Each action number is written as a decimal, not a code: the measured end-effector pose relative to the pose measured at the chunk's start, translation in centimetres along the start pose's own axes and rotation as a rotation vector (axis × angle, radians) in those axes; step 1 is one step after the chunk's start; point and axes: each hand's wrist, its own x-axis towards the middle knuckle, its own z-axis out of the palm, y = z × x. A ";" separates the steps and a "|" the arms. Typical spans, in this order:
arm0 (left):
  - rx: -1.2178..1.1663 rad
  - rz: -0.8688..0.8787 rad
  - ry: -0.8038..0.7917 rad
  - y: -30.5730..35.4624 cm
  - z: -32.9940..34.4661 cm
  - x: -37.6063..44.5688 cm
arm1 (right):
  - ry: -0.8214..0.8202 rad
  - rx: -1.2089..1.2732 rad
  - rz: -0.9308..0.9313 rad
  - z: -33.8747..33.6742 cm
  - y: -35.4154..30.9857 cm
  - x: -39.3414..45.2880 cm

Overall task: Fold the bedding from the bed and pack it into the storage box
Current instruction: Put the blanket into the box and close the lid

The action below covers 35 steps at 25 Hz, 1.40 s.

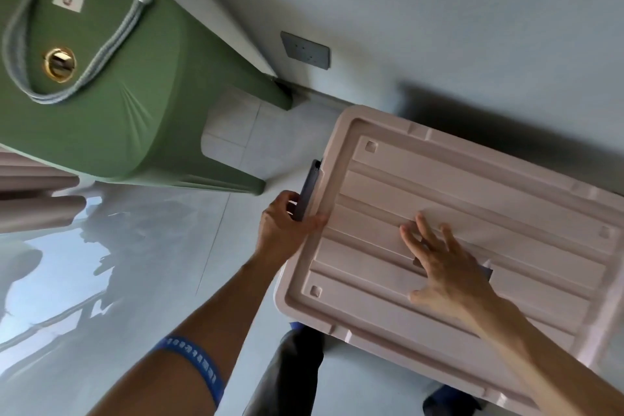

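Pink lid (472,199) on box | left hand (283,226) grips dark latch (309,189) | right hand (442,267) flat, fingers spread, pressing lid | risk: latch snaps, pinching fingers

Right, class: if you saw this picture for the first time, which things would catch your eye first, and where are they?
The big pink lid of the storage box fills the lower right, with the right hand pressed flat on top of it. At its left edge the left hand grips a dark latch. Upper left stands a green chair with a grey rope handle.
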 end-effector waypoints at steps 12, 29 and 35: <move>0.556 0.039 0.150 3.3 2.1 -3.4 | 0.035 0.062 -0.001 -0.3 -1.5 0.3; 1.277 0.828 -0.233 15.3 35.5 -18.8 | 0.472 1.517 0.630 16.0 22.2 -11.0; 1.321 0.816 -0.252 14.7 37.7 -18.7 | 0.365 1.845 0.419 18.8 25.5 -9.8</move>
